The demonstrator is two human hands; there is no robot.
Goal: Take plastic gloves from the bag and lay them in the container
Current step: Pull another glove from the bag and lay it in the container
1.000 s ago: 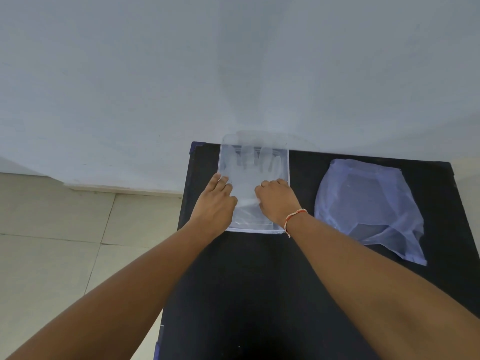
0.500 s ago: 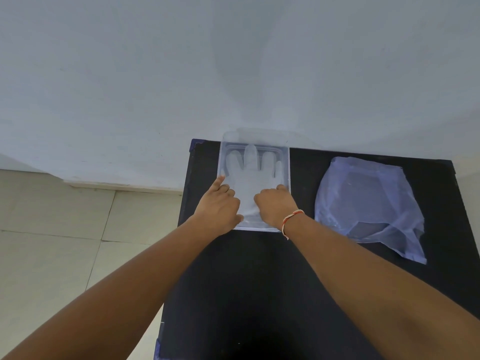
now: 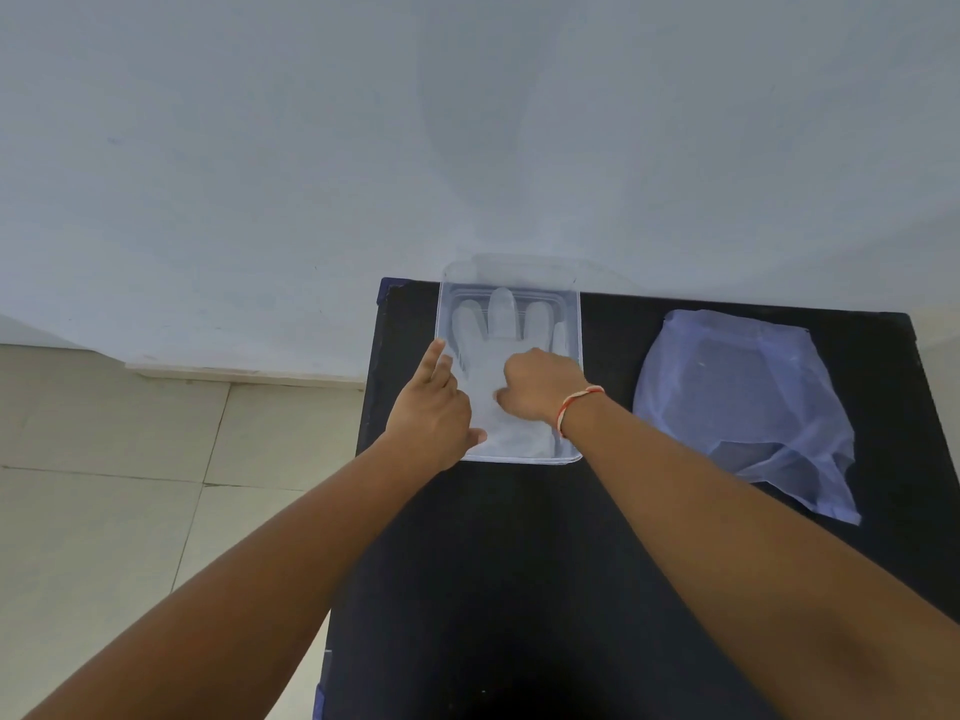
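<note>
A clear rectangular plastic container [image 3: 519,458] sits at the far left of the black table. A whitish plastic glove [image 3: 501,319] lies flat inside it, fingers pointing away from me. My left hand [image 3: 434,407] holds the container's left wall, index finger stretched along the rim and thumb inside near the glove's cuff. My right hand [image 3: 540,387], with a red and white thread at the wrist, has its fingers curled down on the glove's palm. The translucent bluish bag [image 3: 743,402] lies crumpled to the right, untouched.
The black table [image 3: 519,563] stands against a pale wall [image 3: 467,148]. Its left edge drops to a tiled floor [image 3: 130,485]. Bare black surface lies between the container and the bag and in front of both.
The glove went from blurred and moving to lying flat in the container. My right hand slid forward onto its palm, and my left index finger stretched out along the rim.
</note>
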